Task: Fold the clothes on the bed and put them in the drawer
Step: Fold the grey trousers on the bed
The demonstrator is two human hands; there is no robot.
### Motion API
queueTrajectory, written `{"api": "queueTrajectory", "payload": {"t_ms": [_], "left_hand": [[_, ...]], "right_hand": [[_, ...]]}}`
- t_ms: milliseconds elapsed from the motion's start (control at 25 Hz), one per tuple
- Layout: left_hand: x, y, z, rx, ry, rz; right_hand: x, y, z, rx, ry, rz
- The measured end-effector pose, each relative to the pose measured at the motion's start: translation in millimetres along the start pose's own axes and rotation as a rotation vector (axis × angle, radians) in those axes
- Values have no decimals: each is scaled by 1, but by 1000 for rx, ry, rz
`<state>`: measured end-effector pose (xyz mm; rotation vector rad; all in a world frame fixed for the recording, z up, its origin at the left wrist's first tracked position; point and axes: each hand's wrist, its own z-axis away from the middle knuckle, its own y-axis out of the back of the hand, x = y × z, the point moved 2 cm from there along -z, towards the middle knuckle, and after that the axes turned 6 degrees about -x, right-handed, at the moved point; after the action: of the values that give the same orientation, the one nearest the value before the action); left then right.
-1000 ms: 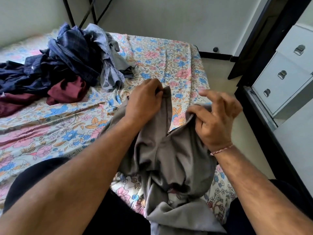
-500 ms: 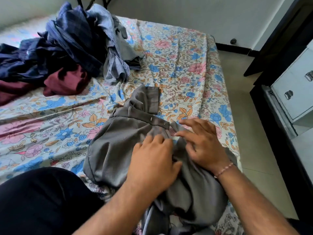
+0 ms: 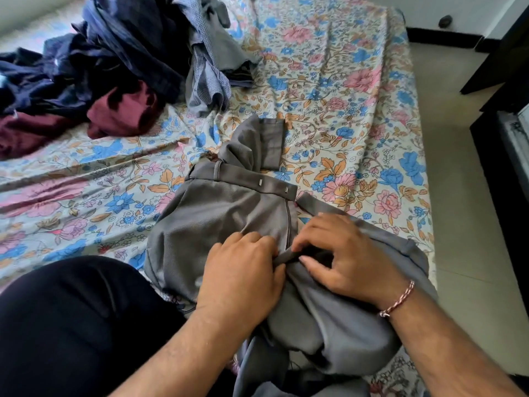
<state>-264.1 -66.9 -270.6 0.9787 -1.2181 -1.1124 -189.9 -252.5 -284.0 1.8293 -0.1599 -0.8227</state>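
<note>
Both hands, left [image 3: 243, 277] and right [image 3: 347, 256], pinching trousers [image 3: 211, 213] fly; risk of crooked fold from bunched legs.

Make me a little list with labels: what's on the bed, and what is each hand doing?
Bed: floral sheet, with clothes on it
Being folded: grey trousers, waistband pointing away from the person, lying at the near edge of the bed
Left hand: rests on the trousers, fingers curled round a fold of the cloth
Right hand: pinches the same fold from the other side
Waiting pile: dark blue, grey and maroon clothes heaped at the far left, unfolded
Wrist: thread bracelet on the right arm
Drawer: not clearly in view
</note>
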Motion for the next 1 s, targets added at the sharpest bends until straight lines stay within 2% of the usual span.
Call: {"api": "queueTrajectory", "payload": {"t_ms": [160, 480, 680, 1000], "left_hand": [[7, -1, 3, 5, -32, -14], [4, 0, 2, -3, 35, 43], [5, -5, 1, 13, 39, 109], [19, 9, 7, 22, -58, 28]], "right_hand": [[-6, -9, 2, -39, -60, 88], [-19, -10, 10, 252, -188, 1], [-23, -16, 6, 158, -374, -39], [-44, -11, 2, 210, -475, 86]]}}
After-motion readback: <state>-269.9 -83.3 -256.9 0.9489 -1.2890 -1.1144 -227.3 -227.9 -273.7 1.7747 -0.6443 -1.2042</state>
